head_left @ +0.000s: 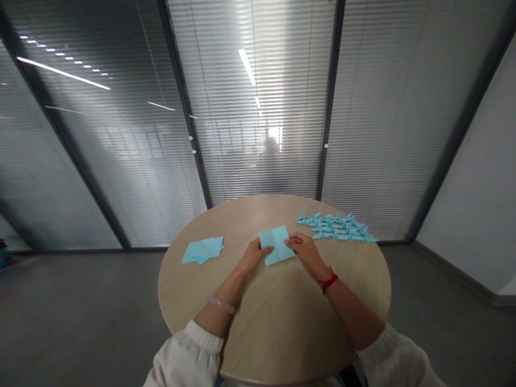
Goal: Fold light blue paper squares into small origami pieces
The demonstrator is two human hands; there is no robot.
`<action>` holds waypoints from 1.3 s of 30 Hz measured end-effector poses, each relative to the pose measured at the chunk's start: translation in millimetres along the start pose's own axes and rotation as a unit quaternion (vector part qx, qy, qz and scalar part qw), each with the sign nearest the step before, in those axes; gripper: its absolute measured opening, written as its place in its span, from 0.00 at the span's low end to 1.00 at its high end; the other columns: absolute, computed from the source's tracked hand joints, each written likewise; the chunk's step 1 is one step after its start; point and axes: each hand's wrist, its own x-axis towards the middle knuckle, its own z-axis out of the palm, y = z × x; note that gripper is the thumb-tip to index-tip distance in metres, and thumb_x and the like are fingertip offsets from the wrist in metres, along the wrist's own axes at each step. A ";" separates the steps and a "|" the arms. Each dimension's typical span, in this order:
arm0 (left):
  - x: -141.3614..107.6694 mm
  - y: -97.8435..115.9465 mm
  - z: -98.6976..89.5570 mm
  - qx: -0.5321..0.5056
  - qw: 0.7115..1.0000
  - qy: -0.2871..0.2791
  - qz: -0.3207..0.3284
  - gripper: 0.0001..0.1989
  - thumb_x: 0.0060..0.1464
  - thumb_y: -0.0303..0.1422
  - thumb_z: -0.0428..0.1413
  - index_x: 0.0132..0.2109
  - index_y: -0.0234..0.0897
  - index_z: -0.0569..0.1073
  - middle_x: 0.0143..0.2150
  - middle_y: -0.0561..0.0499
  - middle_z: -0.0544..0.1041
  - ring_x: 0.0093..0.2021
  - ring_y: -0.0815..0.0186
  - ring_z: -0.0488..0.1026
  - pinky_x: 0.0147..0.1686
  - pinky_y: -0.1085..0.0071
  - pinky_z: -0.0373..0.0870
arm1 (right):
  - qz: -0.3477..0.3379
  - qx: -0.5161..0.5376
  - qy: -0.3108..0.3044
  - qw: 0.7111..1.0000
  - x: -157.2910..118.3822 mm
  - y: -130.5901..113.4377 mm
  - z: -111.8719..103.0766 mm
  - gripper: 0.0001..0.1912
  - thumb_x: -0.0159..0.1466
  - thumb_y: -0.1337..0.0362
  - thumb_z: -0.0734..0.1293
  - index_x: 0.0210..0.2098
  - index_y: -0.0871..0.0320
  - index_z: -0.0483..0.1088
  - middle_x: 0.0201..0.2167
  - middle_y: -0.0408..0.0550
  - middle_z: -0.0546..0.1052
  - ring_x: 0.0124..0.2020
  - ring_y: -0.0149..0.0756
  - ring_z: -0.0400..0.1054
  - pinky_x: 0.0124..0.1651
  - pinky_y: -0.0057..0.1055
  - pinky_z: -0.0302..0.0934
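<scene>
Between my two hands is a square sheet of light blue paper (278, 243) with a crease down its middle. My left hand (255, 252) grips its left edge, the thumb lying on top and the fingers partly hidden beneath. On the opposite edge, my right hand (301, 246) pinches the paper between thumb and curled fingers. The sheet is held just over the table or rests on it; I cannot tell which.
A round wooden table (278, 333) stands before me. Loose blue paper sheets (202, 249) lie overlapping at its left. Rows of several folded blue paper cranes (336, 226) sit at the back right. Behind the table rises a glass partition with blinds (262, 107).
</scene>
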 end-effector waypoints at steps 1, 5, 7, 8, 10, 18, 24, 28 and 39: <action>-0.5 0.6 0.0 -0.002 1.000 -0.003 -0.001 0.17 0.42 0.33 0.64 0.40 0.28 0.76 0.36 0.43 0.80 0.35 0.61 0.75 0.41 0.63 0.70 | -0.004 -0.002 0.004 1.000 0.6 1.3 -0.5 0.17 0.49 0.53 0.71 0.31 0.59 0.71 0.26 0.46 0.75 0.27 0.35 0.67 0.29 0.28 0.58; -1.0 0.8 -1.4 -0.013 1.000 -0.015 -0.004 0.20 0.41 0.35 0.65 0.41 0.29 0.76 0.36 0.44 0.80 0.34 0.62 0.75 0.40 0.64 0.70 | -0.014 -0.021 0.004 1.000 2.1 4.8 -2.4 0.16 0.51 0.53 0.70 0.32 0.58 0.70 0.23 0.44 0.73 0.23 0.32 0.63 0.26 0.27 0.55; 0.0 -0.5 -3.0 -0.013 1.000 -0.016 -0.001 0.20 0.41 0.36 0.65 0.41 0.29 0.77 0.35 0.44 0.80 0.34 0.62 0.75 0.39 0.65 0.69 | -0.016 -0.024 -0.004 1.000 2.0 5.5 -2.9 0.15 0.52 0.54 0.69 0.33 0.58 0.70 0.23 0.44 0.72 0.23 0.32 0.63 0.25 0.27 0.54; 0.6 -1.1 -3.8 -0.011 1.000 -0.017 0.002 0.20 0.41 0.37 0.65 0.41 0.29 0.77 0.35 0.44 0.80 0.33 0.63 0.75 0.39 0.65 0.69 | -0.019 -0.020 -0.009 1.000 1.8 5.7 -3.0 0.15 0.52 0.54 0.68 0.33 0.58 0.70 0.23 0.44 0.73 0.23 0.32 0.63 0.25 0.27 0.55; 2.1 -1.8 -5.0 -0.004 1.000 -0.016 0.014 0.20 0.41 0.36 0.65 0.42 0.29 0.78 0.37 0.44 0.80 0.34 0.63 0.75 0.40 0.66 0.69 | -0.017 -0.007 -0.014 1.000 1.2 5.0 -3.1 0.14 0.53 0.55 0.67 0.34 0.58 0.70 0.24 0.45 0.73 0.24 0.32 0.63 0.26 0.27 0.55; -1.1 2.7 -2.7 0.015 0.998 -0.058 -0.008 0.19 0.44 0.34 0.64 0.45 0.34 0.79 0.46 0.43 0.79 0.45 0.57 0.75 0.49 0.62 0.67 | -0.007 0.064 0.005 0.998 -4.7 -6.7 -3.1 0.12 0.51 0.63 0.64 0.34 0.57 0.74 0.30 0.46 0.76 0.30 0.35 0.68 0.31 0.28 0.59; -10.4 13.0 2.4 -0.030 0.986 -0.150 -0.071 0.31 0.37 0.26 0.67 0.53 0.38 0.74 0.51 0.44 0.77 0.46 0.59 0.75 0.47 0.64 0.69 | -0.032 0.058 0.027 0.997 -3.0 -2.8 -5.6 0.11 0.50 0.64 0.61 0.30 0.58 0.73 0.30 0.47 0.77 0.30 0.37 0.68 0.32 0.29 0.60; -15.0 20.6 3.0 -0.019 0.981 -0.180 -0.068 0.35 0.37 0.30 0.68 0.56 0.41 0.71 0.53 0.45 0.75 0.48 0.58 0.74 0.46 0.65 0.69 | -0.050 0.054 0.034 0.997 2.0 6.5 -7.4 0.12 0.49 0.65 0.60 0.31 0.58 0.74 0.32 0.48 0.77 0.32 0.37 0.68 0.33 0.29 0.60; 2.5 4.2 -5.2 0.175 0.979 -0.018 0.101 0.21 0.46 0.34 0.62 0.49 0.36 0.76 0.49 0.44 0.77 0.46 0.58 0.73 0.48 0.65 0.66 | -0.049 0.019 -0.021 0.998 -4.7 -8.9 -0.9 0.14 0.60 0.57 0.57 0.37 0.57 0.69 0.35 0.50 0.76 0.36 0.39 0.71 0.37 0.31 0.64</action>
